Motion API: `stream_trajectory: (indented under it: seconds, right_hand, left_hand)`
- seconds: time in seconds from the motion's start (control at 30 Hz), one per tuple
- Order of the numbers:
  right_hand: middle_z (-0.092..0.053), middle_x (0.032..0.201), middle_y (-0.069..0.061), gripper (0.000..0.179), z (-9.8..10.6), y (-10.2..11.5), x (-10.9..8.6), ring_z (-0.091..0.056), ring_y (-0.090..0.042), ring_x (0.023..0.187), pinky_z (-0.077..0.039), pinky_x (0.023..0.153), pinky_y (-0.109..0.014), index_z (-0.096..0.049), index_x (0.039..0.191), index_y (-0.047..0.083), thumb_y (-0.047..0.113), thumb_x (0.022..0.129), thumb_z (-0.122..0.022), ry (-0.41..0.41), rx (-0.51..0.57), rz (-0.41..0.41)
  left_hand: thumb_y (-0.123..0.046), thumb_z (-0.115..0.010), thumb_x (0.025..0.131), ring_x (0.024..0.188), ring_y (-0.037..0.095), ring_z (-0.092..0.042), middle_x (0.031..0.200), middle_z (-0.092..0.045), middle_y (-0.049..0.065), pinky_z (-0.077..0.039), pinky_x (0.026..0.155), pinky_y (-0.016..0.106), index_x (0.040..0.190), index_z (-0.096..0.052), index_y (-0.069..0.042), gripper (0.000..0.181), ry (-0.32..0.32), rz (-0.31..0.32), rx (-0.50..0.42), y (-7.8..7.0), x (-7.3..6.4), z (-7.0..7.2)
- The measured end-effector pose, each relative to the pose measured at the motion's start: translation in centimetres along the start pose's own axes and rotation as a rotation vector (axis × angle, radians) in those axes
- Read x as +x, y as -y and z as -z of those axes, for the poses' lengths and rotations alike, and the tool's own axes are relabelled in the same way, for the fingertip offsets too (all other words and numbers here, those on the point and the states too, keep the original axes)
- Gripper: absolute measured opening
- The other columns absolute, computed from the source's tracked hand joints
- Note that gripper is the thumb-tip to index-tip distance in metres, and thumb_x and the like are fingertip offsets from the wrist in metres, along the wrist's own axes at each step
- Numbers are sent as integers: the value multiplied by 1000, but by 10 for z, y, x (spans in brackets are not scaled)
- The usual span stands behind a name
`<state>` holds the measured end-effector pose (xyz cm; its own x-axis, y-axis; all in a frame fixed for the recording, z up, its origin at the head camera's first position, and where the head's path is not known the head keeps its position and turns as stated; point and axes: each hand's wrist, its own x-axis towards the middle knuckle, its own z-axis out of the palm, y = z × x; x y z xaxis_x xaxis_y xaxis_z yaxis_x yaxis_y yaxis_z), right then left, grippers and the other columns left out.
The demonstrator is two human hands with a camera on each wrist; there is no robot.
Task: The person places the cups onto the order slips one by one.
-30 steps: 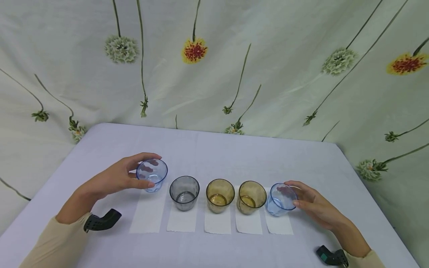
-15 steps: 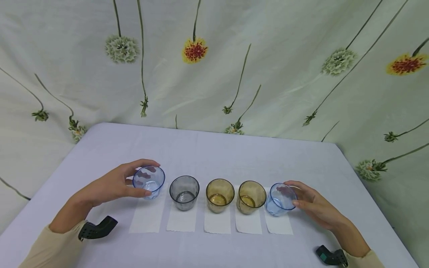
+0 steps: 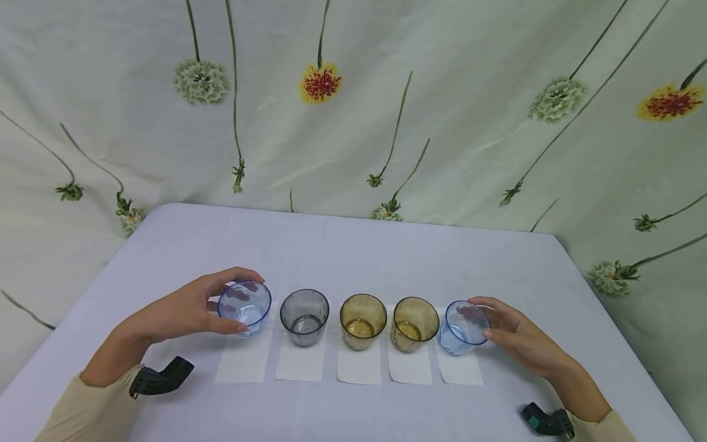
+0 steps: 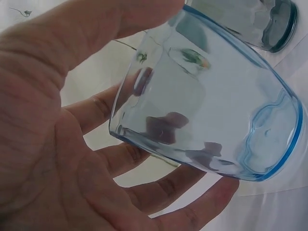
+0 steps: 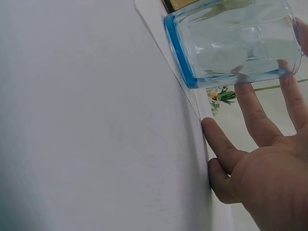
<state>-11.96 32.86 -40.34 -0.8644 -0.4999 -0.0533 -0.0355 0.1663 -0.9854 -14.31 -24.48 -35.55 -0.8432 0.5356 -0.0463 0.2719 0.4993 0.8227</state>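
My left hand [image 3: 190, 310] holds a clear blue glass [image 3: 245, 307] by its side, thumb at the near side and fingers round the far side. That glass is upright above the leftmost paper strip [image 3: 240, 362]; its thick base shows in the left wrist view. With thumb and fingers, my right hand [image 3: 519, 337] grips a second blue glass [image 3: 459, 334] on the rightmost strip [image 3: 463, 373]. Its two outer fingers [image 5: 219, 139] reach down to the tabletop in the right wrist view. Between the blue glasses stand a grey glass [image 3: 304, 319] and two amber glasses, left [image 3: 363, 322] and right [image 3: 415, 325].
White paper strips, such as the middle one [image 3: 359, 368], lie in a row under the glasses on a white-covered table [image 3: 331, 252]. Behind it hangs a flowered cloth [image 3: 442, 61]. Each wrist carries a black device, left [image 3: 161, 376] and right [image 3: 547, 420].
My left hand has brought its blue glass down towards the near side and slightly left, over the leftmost strip. My right hand and the other glasses have stayed in place.
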Motion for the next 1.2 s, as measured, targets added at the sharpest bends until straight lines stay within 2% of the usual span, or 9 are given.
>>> stream_trajectory:
  seconds: [0.17,0.43,0.67,0.93,1.2]
  right_hand:
    - [-53,143,12,50,1,-1,0,-48,2,130,-42,101,-16,-42,148,10,-1,101,-50,9,7,12]
    - [-54,143,11,50,3,-2,2,-49,0,131,-43,102,-17,-41,149,10,-3,101,-48,33,21,44]
    - [-54,142,13,50,2,-1,1,-49,1,130,-43,101,-17,-42,149,10,-2,101,-49,16,19,28]
    - [-53,143,14,50,1,-2,2,-49,3,130,-44,100,-16,-41,149,10,0,101,-50,2,-9,6]
    - [-53,143,12,50,2,-4,1,-49,1,130,-43,101,-17,-41,149,10,-1,101,-50,12,4,10]
  left_hand:
    - [-25,-84,81,119,33,-51,136,-54,5,-53,91,32,136,-53,-24,63,50,-4,-26,-2,0,-2]
    - [-25,-85,80,120,25,-52,138,-53,6,-52,92,27,135,-52,-27,64,72,36,-18,1,-1,0]
    - [-25,-83,82,123,34,-48,139,-51,10,-52,92,28,135,-49,-23,63,109,39,-40,-3,-1,0]
    - [-24,-83,82,124,26,-48,139,-49,9,-51,92,29,136,-47,-23,65,134,69,-57,0,-3,1]
    - [-22,-82,82,126,36,-43,140,-47,13,-49,95,46,136,-45,-19,66,154,77,-69,-2,-2,1]
